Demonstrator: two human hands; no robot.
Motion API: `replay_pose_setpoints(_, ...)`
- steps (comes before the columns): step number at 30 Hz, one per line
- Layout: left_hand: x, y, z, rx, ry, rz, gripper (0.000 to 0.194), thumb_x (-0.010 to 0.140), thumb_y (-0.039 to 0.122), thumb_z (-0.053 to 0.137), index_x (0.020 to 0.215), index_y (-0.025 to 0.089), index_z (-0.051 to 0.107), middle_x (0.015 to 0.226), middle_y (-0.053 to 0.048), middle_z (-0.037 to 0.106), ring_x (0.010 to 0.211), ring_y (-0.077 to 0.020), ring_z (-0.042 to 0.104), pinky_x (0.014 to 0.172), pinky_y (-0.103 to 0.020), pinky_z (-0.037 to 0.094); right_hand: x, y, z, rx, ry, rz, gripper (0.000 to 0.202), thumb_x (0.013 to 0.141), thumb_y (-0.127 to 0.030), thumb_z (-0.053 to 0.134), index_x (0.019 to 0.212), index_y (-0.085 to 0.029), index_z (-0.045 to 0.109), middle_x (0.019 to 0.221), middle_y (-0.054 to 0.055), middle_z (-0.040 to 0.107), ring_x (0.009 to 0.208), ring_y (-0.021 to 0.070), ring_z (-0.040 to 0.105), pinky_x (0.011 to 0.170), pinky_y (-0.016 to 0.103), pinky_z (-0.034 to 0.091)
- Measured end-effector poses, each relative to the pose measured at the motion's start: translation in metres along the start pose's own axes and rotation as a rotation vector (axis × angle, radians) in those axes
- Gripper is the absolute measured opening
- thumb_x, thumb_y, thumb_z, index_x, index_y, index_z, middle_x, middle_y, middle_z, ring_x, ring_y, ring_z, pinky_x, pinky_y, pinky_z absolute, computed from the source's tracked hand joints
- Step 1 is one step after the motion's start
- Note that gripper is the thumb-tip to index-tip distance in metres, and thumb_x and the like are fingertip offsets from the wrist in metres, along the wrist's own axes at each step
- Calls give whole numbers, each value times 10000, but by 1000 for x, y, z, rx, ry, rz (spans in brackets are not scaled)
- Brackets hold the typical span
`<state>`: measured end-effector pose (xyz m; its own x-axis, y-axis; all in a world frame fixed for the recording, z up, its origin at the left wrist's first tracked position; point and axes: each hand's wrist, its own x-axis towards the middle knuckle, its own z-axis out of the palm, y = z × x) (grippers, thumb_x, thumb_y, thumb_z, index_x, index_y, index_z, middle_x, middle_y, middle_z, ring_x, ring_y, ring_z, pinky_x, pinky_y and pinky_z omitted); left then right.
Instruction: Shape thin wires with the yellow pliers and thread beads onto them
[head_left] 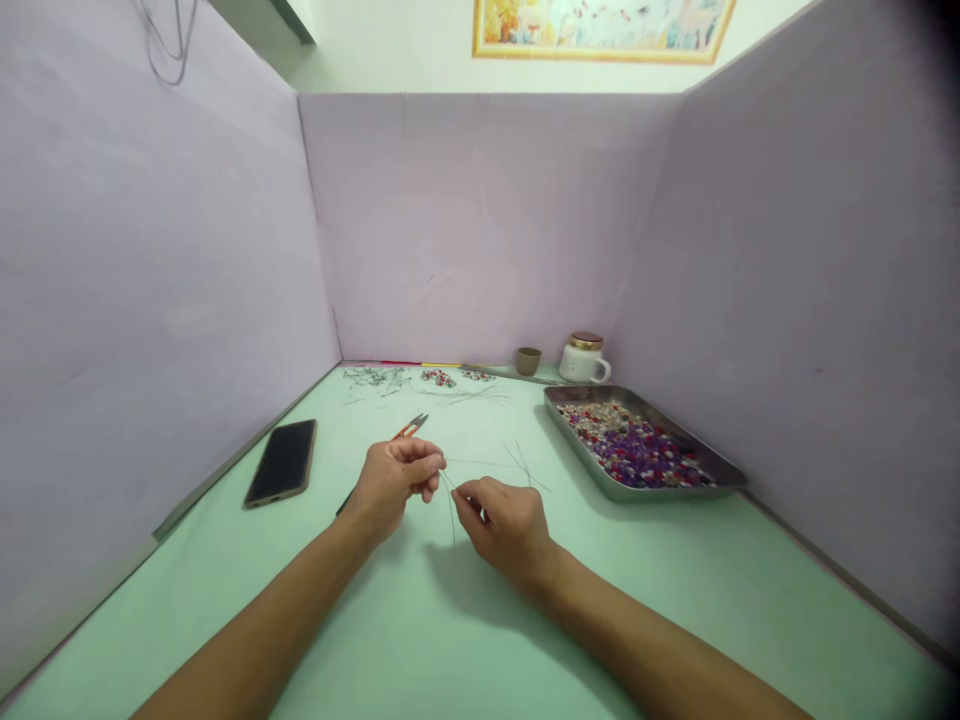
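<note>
My left hand (396, 482) is closed in a pinch on thin wires (451, 515), which hang down from its fingertips. Just to the right and a little lower, my right hand (506, 520) pinches with thumb and forefinger at the end of one of these wires. The two hands are close together but apart, above the pale green table. Partly behind my left hand lies a pair of orange-handled thread snips (411, 427), blades pointing away. More loose wires (525, 468) lie crossed on the table beyond my right hand.
A metal tray (600, 478) of purple, red and clear beads stands at right. At the back are a lidded white mug (579, 364), a small brown cup (528, 361), beaded pieces (438, 378) and wire scraps (375, 377). A phone (282, 462) lies left. Pale partitions (480, 230) enclose the table.
</note>
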<state>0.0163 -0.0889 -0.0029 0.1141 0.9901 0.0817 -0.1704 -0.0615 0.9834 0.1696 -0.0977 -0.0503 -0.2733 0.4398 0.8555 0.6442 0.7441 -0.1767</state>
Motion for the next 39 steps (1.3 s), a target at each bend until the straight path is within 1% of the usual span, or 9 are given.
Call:
replay_pose_setpoints(4,0,-1,0,52,24,-2,78,610,158,638,605,101,586,439,23,524,381,-50,431,370,-172,323,-1,0,1,-30,-31,-12,171,778,-177,479,634,-167,572,503,-33,561,433,58,467,452,198,259)
replay_pose_setpoints(11,-2,-3,0,137,47,17,59,609,155,605,604,101,582,455,19,533,397,-58,451,378,-178,351,-3,0,4,-78,-69,-23,180,779,-177,479,626,-164,572,507,-29,576,440,63,486,455,207,231)
replay_pose_setpoints(20,-4,-1,9,277,120,48,42,616,149,544,578,132,537,399,52,485,335,-55,406,312,-172,317,-4,-3,3,-54,-105,-7,195,778,-174,472,616,-161,579,500,-23,580,429,63,476,443,205,238)
replay_pose_setpoints(26,2,-7,3,355,132,29,30,595,129,565,570,135,548,360,72,440,321,-40,374,305,-150,283,11,-13,-22,117,-97,8,120,752,-246,536,695,-170,610,539,-4,597,457,79,490,466,206,317)
replay_pose_setpoints(28,2,-8,3,353,101,12,17,593,135,569,582,135,557,394,62,469,341,-46,394,314,-155,296,22,-11,-33,168,-7,119,114,761,-230,523,706,-172,605,603,23,617,560,110,538,558,225,387)
replay_pose_setpoints(30,-1,-7,6,339,58,-4,8,593,137,568,598,136,563,443,49,503,367,-54,421,330,-165,320,32,-6,-40,263,-3,320,109,762,-240,520,785,-170,600,709,43,638,626,124,565,614,243,433)
replay_pose_setpoints(33,-7,-4,14,314,-5,-20,6,600,140,565,597,135,562,457,46,503,393,-63,443,361,-179,351,37,3,-37,459,-233,543,164,731,-267,550,857,-171,589,757,42,643,674,136,585,583,239,460)
replay_pose_setpoints(36,-10,-3,17,297,-43,-19,25,610,156,569,596,135,566,433,49,486,396,-67,440,375,-184,356,33,9,-27,601,-457,614,173,703,-260,566,851,-176,600,756,30,642,651,131,578,558,237,451)
replay_pose_setpoints(39,-9,-4,16,312,-52,-17,40,619,169,577,606,132,587,425,45,487,397,-67,435,385,-188,356,30,10,-21,732,-513,709,155,684,-242,569,806,-161,617,751,35,646,634,125,570,565,239,438)
